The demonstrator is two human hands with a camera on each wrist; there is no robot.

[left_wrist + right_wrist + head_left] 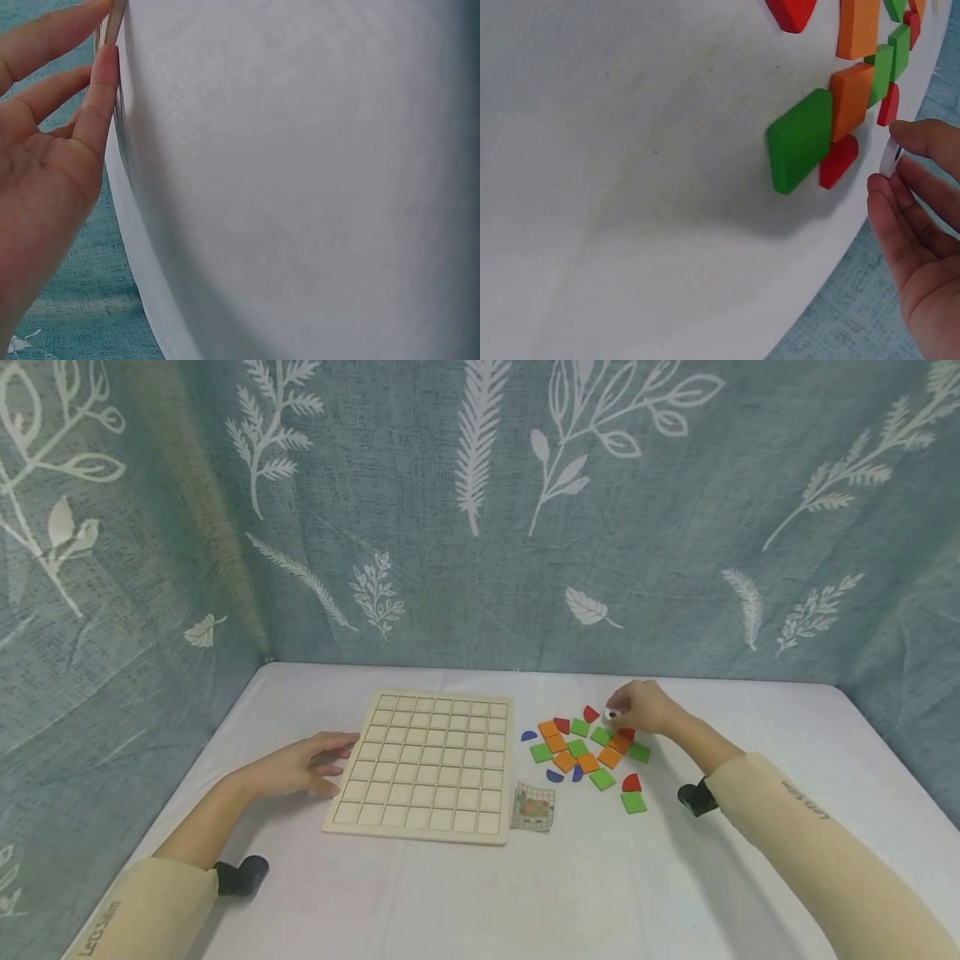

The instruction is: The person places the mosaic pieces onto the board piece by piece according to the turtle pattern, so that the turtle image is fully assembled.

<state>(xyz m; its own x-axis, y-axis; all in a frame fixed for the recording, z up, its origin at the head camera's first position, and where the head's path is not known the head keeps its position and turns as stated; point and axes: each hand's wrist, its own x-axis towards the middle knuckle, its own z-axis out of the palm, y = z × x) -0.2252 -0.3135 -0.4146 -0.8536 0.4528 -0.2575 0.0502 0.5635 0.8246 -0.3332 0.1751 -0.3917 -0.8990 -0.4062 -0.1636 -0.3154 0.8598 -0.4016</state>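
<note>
My right hand pinches a small white round piece with a black dot between thumb and fingers, at the far side of a loose group of coloured tiles. In the right wrist view the white disc is seen nearly edge-on, held at the fingertips. At the left, my left hand rests along the left edge of a wooden grid board, its fingers fairly straight. The left wrist view shows those fingertips right at the board's thin edge.
Beside the board lie orange squares, green squares, red rounded pieces and blue half-rounds. A small printed picture card sits by the board's right edge. A patterned curtain hangs behind the white table.
</note>
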